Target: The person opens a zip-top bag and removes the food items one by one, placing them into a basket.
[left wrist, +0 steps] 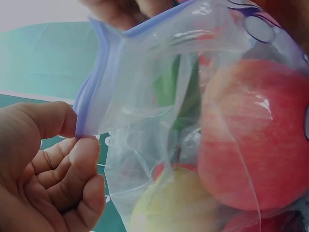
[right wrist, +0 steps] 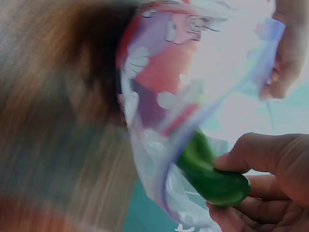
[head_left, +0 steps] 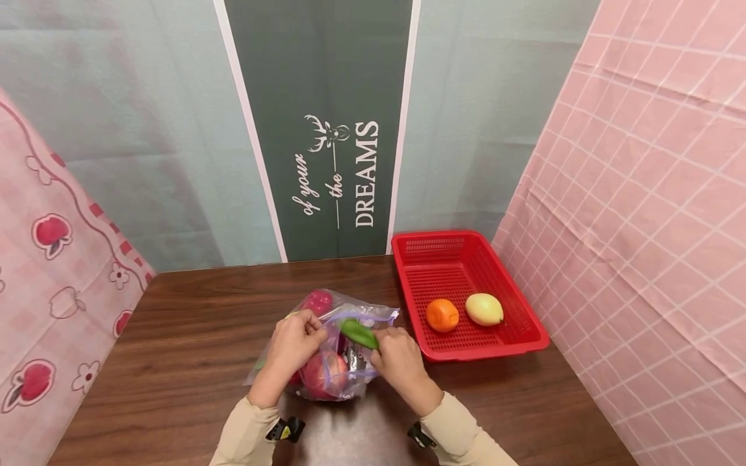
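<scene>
Running beneath everything, the wood-grain table (head_left: 192,336) carries a red basket (head_left: 484,354) toward our right and, just left of it, a clear zip bag (head_left: 357,364) bulging with produce. With the left hand (head_left: 293,345) we pinch the bag's bluish zip edge (left wrist: 89,101); with the right hand (head_left: 402,364), the one nearer the basket, we grip the outer end of a green pepper (head_left: 358,332). Within the bag rests a red apple (left wrist: 253,135), bigger than that pepper. As we judge it, everything hinges on how the green pepper lies: at the bag's mouth, its long axis slanting from our right hand leftward and away from us, so that its free end points into the opening. How deep that end sits, we cannot tell.
</scene>
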{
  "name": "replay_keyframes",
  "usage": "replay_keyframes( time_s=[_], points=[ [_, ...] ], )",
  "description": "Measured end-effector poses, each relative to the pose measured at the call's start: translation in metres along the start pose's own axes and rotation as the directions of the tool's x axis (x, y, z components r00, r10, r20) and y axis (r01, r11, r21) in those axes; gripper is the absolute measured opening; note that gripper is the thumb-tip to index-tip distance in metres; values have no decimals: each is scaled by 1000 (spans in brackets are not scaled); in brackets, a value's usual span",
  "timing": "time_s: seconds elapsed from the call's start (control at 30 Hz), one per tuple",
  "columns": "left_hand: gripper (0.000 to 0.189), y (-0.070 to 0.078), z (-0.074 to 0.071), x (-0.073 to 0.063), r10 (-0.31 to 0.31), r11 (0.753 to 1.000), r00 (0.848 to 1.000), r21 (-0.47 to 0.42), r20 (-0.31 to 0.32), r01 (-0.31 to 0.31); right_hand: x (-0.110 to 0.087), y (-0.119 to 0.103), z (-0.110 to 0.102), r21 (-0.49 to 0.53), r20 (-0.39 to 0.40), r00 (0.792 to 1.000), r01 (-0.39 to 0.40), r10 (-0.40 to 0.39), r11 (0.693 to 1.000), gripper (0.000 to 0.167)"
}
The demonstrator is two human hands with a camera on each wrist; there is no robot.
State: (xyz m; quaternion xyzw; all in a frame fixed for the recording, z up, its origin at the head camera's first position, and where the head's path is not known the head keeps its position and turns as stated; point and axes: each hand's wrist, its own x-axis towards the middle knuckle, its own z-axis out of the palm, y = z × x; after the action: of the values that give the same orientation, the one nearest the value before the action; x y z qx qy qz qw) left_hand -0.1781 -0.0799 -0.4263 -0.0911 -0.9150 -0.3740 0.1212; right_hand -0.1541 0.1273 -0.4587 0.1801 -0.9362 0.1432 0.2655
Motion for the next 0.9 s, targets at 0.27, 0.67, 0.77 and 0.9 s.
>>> replay_keyframes(
  time_s=[0.27,0.67,0.77,0.9],
  points=[
    [14,0,1,2,-17,1000,1000,-23,26,17,-1,11,-20,58,48,999,-15,13,998,25],
    [14,0,1,2,-17,1000,999,-23,30,18,3,35,-51,79,159,987,-8,-5,997,23],
    [14,0,2,2,-16,1000,999,-21,33,16,4,40,-58,88,186,982,-14,-3,996,24],
    [14,0,2,3,-9,1000,999,-22,31,9,7,46,-69,122,223,975,-35,7,992,24]
  ],
)
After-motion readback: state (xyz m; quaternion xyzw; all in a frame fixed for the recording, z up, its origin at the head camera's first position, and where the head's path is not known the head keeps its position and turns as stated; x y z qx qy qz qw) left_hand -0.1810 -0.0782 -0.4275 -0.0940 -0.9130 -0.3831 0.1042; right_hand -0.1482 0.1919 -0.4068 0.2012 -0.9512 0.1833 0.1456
